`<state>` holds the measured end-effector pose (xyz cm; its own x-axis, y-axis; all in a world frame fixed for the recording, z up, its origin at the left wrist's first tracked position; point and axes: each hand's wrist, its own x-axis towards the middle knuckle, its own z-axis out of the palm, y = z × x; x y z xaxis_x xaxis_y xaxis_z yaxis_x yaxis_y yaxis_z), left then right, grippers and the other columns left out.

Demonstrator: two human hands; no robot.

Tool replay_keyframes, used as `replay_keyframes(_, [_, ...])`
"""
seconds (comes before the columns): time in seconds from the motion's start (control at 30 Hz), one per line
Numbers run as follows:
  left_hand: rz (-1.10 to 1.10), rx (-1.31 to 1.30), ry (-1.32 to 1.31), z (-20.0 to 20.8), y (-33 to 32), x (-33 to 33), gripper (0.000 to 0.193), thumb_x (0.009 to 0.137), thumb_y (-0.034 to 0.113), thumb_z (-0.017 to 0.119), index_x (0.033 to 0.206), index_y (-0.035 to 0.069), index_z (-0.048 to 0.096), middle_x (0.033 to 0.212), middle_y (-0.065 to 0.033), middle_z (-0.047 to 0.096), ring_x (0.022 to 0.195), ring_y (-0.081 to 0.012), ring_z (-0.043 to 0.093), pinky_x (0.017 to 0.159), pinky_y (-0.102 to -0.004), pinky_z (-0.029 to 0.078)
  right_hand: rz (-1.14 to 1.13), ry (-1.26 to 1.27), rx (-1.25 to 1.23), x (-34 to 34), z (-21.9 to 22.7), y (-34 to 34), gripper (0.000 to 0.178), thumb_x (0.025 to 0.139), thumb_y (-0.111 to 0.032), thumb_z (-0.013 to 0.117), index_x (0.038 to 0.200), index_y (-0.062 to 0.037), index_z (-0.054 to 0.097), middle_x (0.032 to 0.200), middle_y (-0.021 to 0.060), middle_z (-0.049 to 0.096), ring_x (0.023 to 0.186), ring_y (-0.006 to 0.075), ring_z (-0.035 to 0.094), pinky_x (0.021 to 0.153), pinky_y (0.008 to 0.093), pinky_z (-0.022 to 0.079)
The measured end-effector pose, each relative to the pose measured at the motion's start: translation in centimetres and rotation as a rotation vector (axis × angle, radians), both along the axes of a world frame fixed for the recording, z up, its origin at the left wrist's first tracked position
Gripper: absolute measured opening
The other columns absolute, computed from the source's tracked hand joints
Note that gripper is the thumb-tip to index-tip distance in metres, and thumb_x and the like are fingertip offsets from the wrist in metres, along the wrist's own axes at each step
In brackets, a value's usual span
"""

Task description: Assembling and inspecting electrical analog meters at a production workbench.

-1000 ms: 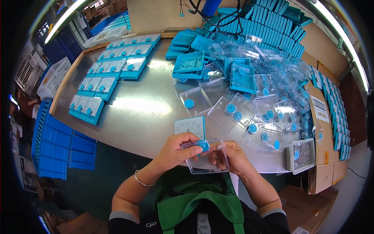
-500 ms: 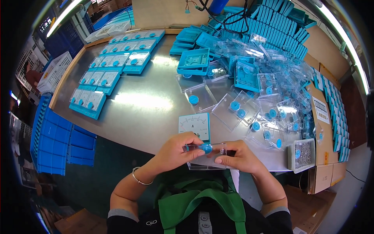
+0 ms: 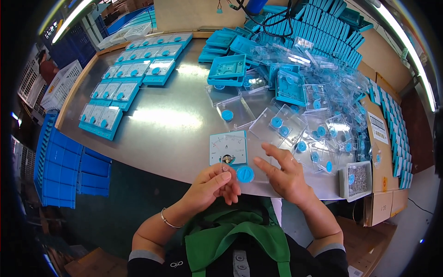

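Note:
My left hand (image 3: 216, 183) pinches the edge of a clear plastic cover between thumb and fingers. The cover's outline is hard to see, but its round blue knob (image 3: 245, 174) shows plainly, facing up at the table's near edge. My right hand (image 3: 285, 174) is open to the right of the knob, fingers apart and holding nothing. Just beyond the left hand lies a panel meter (image 3: 228, 144) with a white dial and a blue case. A small metal mechanism (image 3: 228, 159) shows at its lower edge, close to my left fingertips.
Rows of covered meters (image 3: 121, 94) stand at the left of the metal table (image 3: 152, 138). Loose clear covers (image 3: 277, 122) and blue cases (image 3: 227, 69) are heaped right and behind. A tray of small metal parts (image 3: 359, 181) sits by a carton (image 3: 385, 182) at right.
My right hand has let go of the clear cover and spread its fingers. The cover has turned, so its blue knob faces up. My left hand still grips it, slightly lower.

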<state>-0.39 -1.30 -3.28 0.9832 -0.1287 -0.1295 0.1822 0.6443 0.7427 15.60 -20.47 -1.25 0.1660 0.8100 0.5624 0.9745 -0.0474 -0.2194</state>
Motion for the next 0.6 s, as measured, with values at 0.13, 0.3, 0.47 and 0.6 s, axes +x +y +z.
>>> replay_keyframes(0.13, [0.099,0.216,0.081,0.0,-0.4,0.1,0.023,0.098,0.025,0.043,0.103,0.003,0.048,0.088,-0.0132,0.063,0.073,-0.0195,0.065,0.063,-0.0269,0.052,-0.032,0.203,-0.035,0.9,1.5,-0.7,0.056,0.065,-0.006,0.072,0.119,-0.0095,0.060,0.136,0.0212,0.042,0.110,0.0355,0.052,0.085,0.0397,0.048])
replay_keyframes(0.3, [0.077,0.222,0.091,0.1,-1.1,0.6,0.022,0.098,0.025,0.043,0.103,0.003,0.047,0.088,-0.0133,0.063,0.073,-0.0193,0.064,0.063,-0.0269,0.052,0.017,0.248,-0.130,0.2,1.9,0.4,0.067,0.067,-0.022,0.078,0.126,-0.0070,0.052,0.137,0.0209,0.040,0.119,0.0400,0.044,0.092,0.0437,0.045])
replay_keyframes(0.47, [0.067,0.181,0.092,-0.1,-1.0,0.5,0.022,0.098,0.025,0.043,0.102,0.004,0.047,0.087,-0.0133,0.063,0.073,-0.0190,0.064,0.062,-0.0264,0.052,-0.029,0.287,-0.122,-0.5,1.5,0.7,0.068,0.063,-0.026,0.079,0.123,-0.0051,0.054,0.132,0.0199,0.044,0.117,0.0395,0.045,0.091,0.0433,0.045])
replay_keyframes(0.6, [0.068,0.172,0.097,-0.2,-1.0,0.5,0.022,0.098,0.025,0.043,0.102,0.004,0.047,0.087,-0.0132,0.062,0.073,-0.0188,0.064,0.062,-0.0262,0.052,-0.049,0.301,-0.105,-0.6,1.6,1.0,0.066,0.062,-0.025,0.079,0.120,-0.0046,0.055,0.129,0.0193,0.046,0.115,0.0389,0.046,0.090,0.0431,0.046])
